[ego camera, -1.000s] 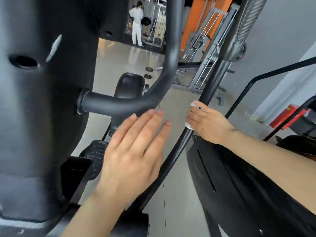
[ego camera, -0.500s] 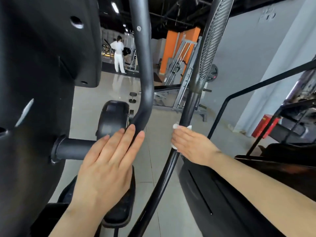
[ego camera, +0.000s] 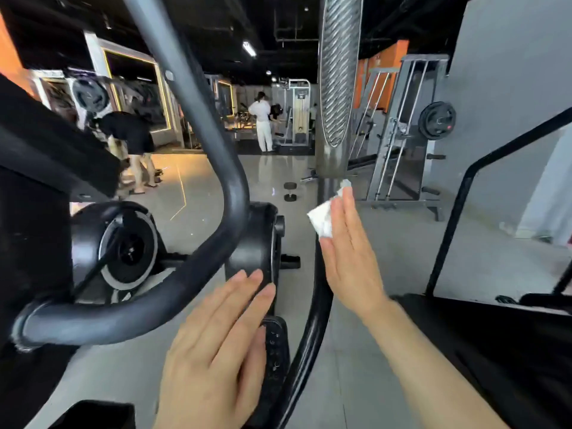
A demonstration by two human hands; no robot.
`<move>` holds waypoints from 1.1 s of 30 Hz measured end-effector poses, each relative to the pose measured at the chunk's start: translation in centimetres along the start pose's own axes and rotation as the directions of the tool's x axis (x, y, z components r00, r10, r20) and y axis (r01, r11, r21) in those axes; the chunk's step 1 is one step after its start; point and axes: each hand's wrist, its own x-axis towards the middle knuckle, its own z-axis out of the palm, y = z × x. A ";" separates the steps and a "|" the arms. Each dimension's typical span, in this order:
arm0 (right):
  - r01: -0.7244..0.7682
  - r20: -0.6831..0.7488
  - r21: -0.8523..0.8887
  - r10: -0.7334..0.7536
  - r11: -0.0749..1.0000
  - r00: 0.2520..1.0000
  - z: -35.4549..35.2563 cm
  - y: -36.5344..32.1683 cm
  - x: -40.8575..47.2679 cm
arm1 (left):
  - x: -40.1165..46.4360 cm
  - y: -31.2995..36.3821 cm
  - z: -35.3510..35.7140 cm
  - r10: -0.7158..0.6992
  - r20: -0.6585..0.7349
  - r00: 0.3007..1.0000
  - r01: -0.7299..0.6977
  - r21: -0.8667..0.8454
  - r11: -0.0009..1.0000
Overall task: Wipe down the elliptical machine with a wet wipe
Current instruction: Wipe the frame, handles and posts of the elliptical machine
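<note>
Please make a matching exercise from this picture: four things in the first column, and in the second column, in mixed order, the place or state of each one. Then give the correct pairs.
Column 1
1. wet wipe
2. left hand
3. weight plate
4. dumbbell

Column 2
A. lies on the floor in the middle distance
B. hangs on a grey rack at the right
C. white, pressed by the right hand against the dark handle bar
D. fingers straight, holds nothing, near the curved bar

Pairs: 1-C, 2-D, 3-B, 4-A
</note>
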 end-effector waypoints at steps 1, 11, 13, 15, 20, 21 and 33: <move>-0.119 0.035 0.156 0.115 0.981 0.993 0.9 -0.7 -1.6 | 0.1 0.7 1.1 -0.078 0.032 0.996 0.080 -0.066 0.995; 0.067 -0.124 0.474 -0.009 0.878 0.992 2.0 0.4 1.8 | 0.8 5.0 9.9 -0.748 0.294 0.595 0.766 -0.487 0.418; 0.113 -0.179 0.523 -0.021 0.845 0.984 2.2 0.4 2.9 | 1.5 5.6 11.0 -0.756 0.323 0.570 0.772 -0.526 0.358; 0.101 -0.184 0.570 0.007 0.816 0.983 3.4 0.5 1.1 | 2.0 5.9 11.7 -0.775 0.357 0.521 0.768 -0.592 0.244; 0.017 -0.066 0.554 0.024 0.833 0.998 5.5 1.0 -9.0 | 1.2 6.6 12.2 -0.853 0.325 0.408 0.784 -0.603 0.145; 0.005 -0.040 0.559 0.021 0.829 0.999 5.6 1.1 -10.2 | 0.8 6.7 12.2 -0.869 0.308 0.388 0.792 -0.594 0.143; 0.167 -0.136 0.564 -0.109 0.809 0.985 4.7 1.9 -3.8 | 0.2 7.8 13.4 -0.872 0.329 0.362 0.855 -0.491 0.169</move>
